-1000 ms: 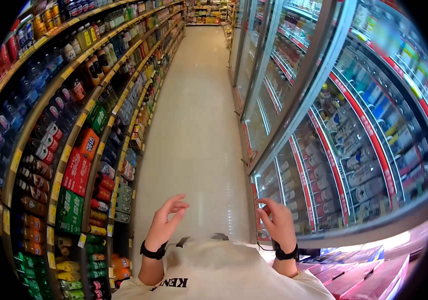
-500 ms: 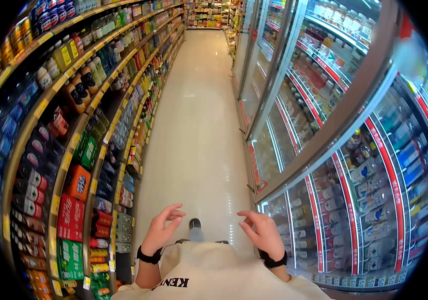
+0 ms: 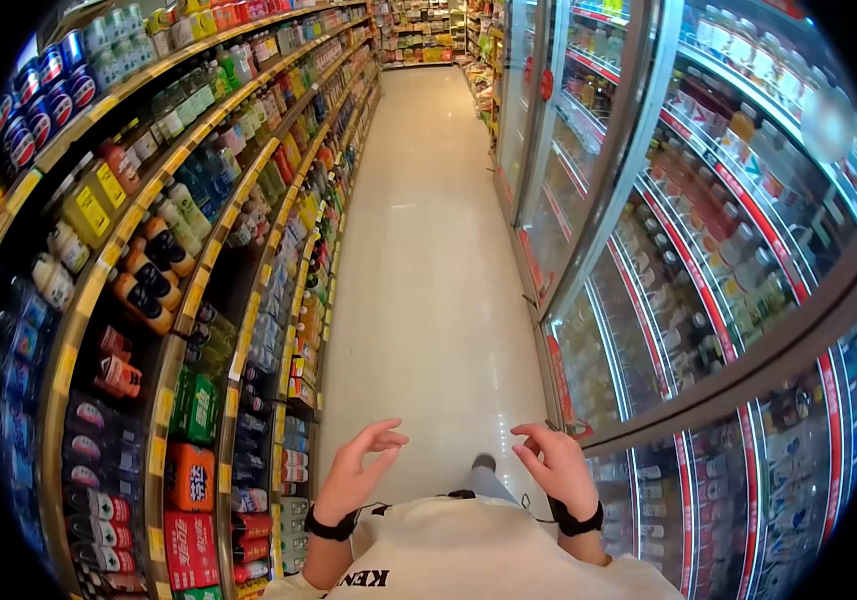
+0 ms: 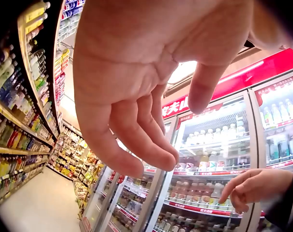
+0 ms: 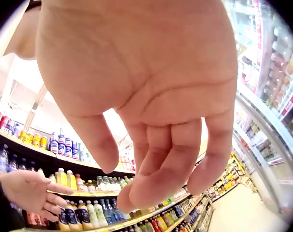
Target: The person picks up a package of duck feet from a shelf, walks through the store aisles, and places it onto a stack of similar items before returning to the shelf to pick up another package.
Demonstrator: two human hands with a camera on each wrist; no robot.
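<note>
Both hands are held out in front of the body over the aisle floor, with nothing in them. My left hand [image 3: 360,468] has loosely bent fingers and its thumb apart; in the left wrist view its palm and fingers [image 4: 132,121] hang relaxed. The nearest goods to it are the drink shelves on the left. My right hand [image 3: 556,466] points inward with loosely curled fingers, beside the glass-door fridge. Its bare palm [image 5: 146,67] fills much of the right wrist view. Dark bands [image 3: 578,518] circle the wrists.
Long shelves [image 3: 163,400] of bottles, cans and cartons run along the left. Glass-door fridges [image 3: 718,380] with bottled drinks line the right. Between them a pale floor [image 3: 428,250] leads to more shelves [image 3: 420,40] at the far end. A foot [image 3: 484,462] shows below.
The view has moved forward along the aisle, and shelves and fridges slide past. A foot shows now further right than half a second ago. Both hands stay empty and loosely bent.
</note>
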